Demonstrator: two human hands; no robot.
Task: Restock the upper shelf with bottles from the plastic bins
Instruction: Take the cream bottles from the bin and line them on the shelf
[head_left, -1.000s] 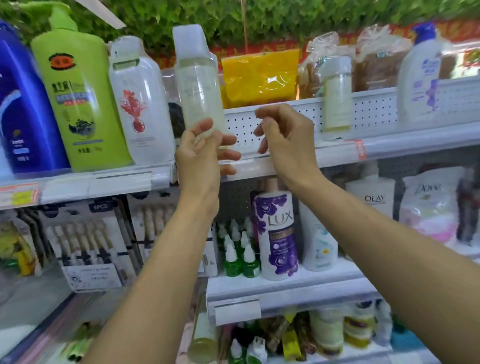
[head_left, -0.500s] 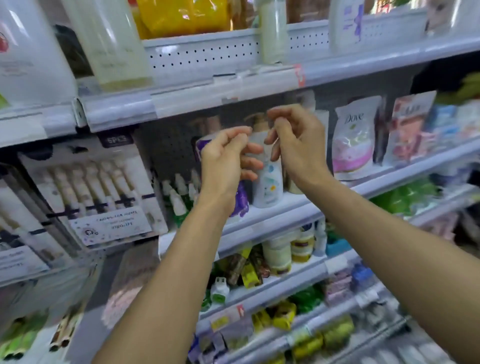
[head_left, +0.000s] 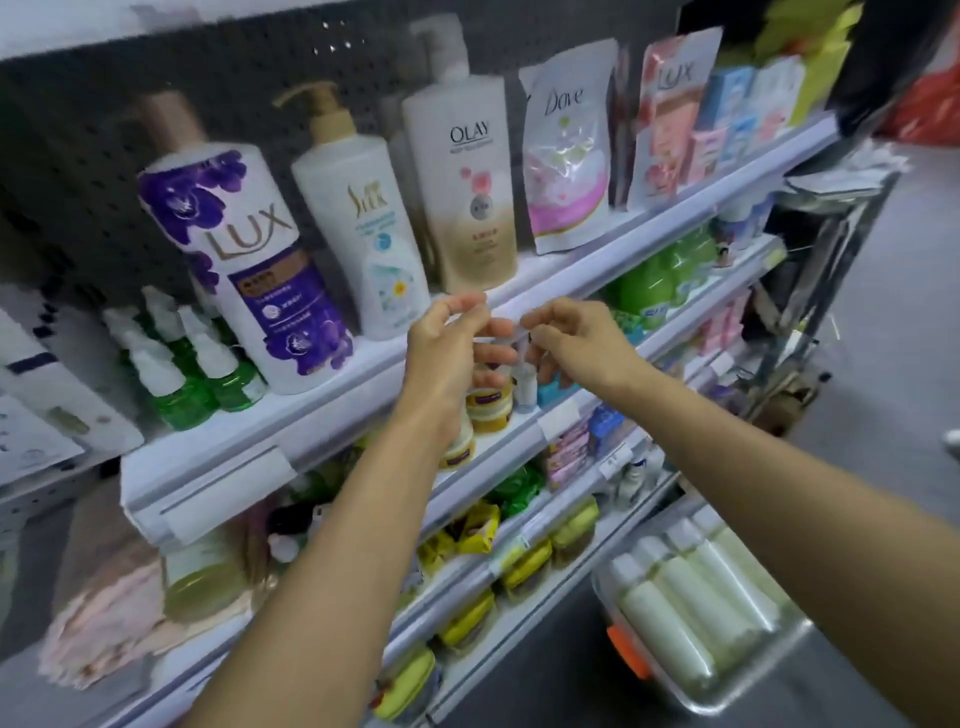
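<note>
Bottles (head_left: 691, 603) in bin (head_left: 748, 686), lower right of shelves (head_left: 587, 270).

Jars (head_left: 488, 408) half hidden behind left wrist; plastic bin (head_left: 727, 691) cut off below.

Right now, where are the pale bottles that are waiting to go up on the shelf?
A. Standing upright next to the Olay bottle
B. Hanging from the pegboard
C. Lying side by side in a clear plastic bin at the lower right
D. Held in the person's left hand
C: the pale bottles lie side by side in the clear plastic bin with an orange latch, below the shelves at the lower right.
</note>
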